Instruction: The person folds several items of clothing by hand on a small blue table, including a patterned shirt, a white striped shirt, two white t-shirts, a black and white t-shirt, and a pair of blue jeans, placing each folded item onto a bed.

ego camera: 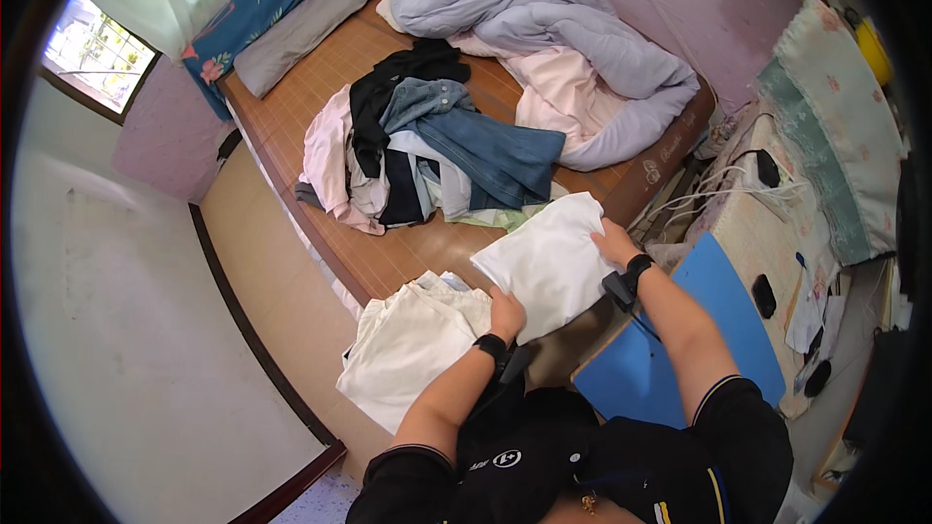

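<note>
A folded white garment is stretched between my two hands, held up over the near edge of the bed. My left hand grips its lower left side, and my right hand has its right edge. Just left of my left hand lies a pair of off-white trousers, seemingly on top of other clothes at the bed's corner. Beyond the white garment is a loose heap of clothes, with blue denim, a black garment and a pink garment.
A brown bed mat covers the bed. A lilac and pink quilt is bunched at the back right, and a long grey pillow lies along the far left edge. At right, a blue board stands near a cluttered table with white cables.
</note>
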The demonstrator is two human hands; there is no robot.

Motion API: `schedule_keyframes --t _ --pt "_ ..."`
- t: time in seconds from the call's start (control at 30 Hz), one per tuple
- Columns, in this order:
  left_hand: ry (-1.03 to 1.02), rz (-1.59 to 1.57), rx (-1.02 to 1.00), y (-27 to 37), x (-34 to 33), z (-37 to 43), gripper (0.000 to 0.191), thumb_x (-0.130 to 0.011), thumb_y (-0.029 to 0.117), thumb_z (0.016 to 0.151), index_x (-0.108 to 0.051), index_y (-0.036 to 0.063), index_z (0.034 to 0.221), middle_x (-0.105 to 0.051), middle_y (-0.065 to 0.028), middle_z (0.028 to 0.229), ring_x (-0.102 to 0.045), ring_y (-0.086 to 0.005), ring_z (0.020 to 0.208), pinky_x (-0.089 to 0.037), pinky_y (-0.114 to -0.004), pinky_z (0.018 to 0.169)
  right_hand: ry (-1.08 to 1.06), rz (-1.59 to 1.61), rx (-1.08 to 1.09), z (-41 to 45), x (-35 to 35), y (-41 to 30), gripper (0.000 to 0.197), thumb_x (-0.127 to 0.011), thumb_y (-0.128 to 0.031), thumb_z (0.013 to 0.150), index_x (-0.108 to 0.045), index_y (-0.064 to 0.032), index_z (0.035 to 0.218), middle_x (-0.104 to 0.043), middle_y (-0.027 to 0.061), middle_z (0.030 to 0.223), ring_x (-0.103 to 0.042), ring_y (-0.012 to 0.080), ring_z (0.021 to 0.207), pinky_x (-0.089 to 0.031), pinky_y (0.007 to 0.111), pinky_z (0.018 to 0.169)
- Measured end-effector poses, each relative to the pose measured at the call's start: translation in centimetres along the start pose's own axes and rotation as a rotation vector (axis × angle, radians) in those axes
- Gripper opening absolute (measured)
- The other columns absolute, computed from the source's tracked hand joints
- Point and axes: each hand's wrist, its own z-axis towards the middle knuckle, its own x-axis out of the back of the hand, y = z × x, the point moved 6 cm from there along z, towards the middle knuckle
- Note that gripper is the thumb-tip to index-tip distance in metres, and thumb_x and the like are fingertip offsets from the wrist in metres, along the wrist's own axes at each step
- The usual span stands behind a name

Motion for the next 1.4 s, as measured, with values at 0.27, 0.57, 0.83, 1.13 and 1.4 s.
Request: schedule_keyframes --t 0.27,0.57,0.83,1.13,1.4 --pt "-0.12 -0.054 0.157 -1.0 -2.1 4.0 0.062 -0.051 0.011 0.076 -0.021 -0.0087 0.126 -0.038 -0.0299 0.121 -0.043 -0.0365 0.11 -0.036 -0.036 0.092 -0.288 -0.098 -0.128 2.6 -8.7 1.3 0.034 -0.058 -0.025 0.073 -0.057 0.0005 0.095 -0.057 0.0221 0.094 -0.054 0.0348 0.092 -0.044 0.038 0.08" --pt "-0.201 -0.707 0.173 1.9 3.3 9.1 0.046 -0.05 0.01 0.084 -0.028 -0.0022 0.122 -0.044 -0.0134 0.107 -0.057 -0.0225 0.087 -0.048 -0.031 0.069 0.254 -0.231 0.09 14.7 -7.3 -9.9 0.04 -0.065 -0.023 0.068 -0.051 -0.002 0.099 -0.05 0.0164 0.103 -0.047 0.0326 0.097 -0.039 0.041 0.081" --pt "-0.291 -0.878 0.191 3.0 8.6 8.7 0.037 -0.05 0.01 0.085 -0.035 -0.0006 0.118 -0.044 -0.0146 0.115 -0.058 -0.023 0.089 -0.048 -0.031 0.072 0.266 -0.496 0.059 21.5 -9.5 -13.2 0.036 -0.059 -0.017 0.068 -0.051 -0.0022 0.1 -0.052 0.0119 0.094 -0.048 0.0281 0.092 -0.036 0.039 0.082" --pt "-0.245 -1.131 0.251 2.9 13.0 12.8 0.028 -0.052 0.02 0.085 -0.044 -0.0005 0.103 -0.051 -0.0097 0.096 -0.058 -0.023 0.088 -0.05 -0.028 0.069 0.293 0.163 0.569 17.4 3.3 -25.1 0.021 -0.051 -0.013 0.07 -0.06 0.0017 0.083 -0.055 0.0186 0.079 -0.054 0.0344 0.077 -0.044 0.039 0.068" --pt "-0.372 -1.5 0.197 12.5 19.8 15.2 0.058 -0.06 0.043 0.078 -0.041 0.0013 0.114 -0.054 -0.0123 0.104 -0.052 -0.0261 0.099 -0.043 -0.037 0.084 -0.046 0.171 0.971 2.5 6.8 -33.9 0.012 -0.051 -0.008 0.073 -0.056 -0.0001 0.079 -0.05 0.0145 0.071 -0.053 0.0315 0.067 -0.043 0.036 0.06"
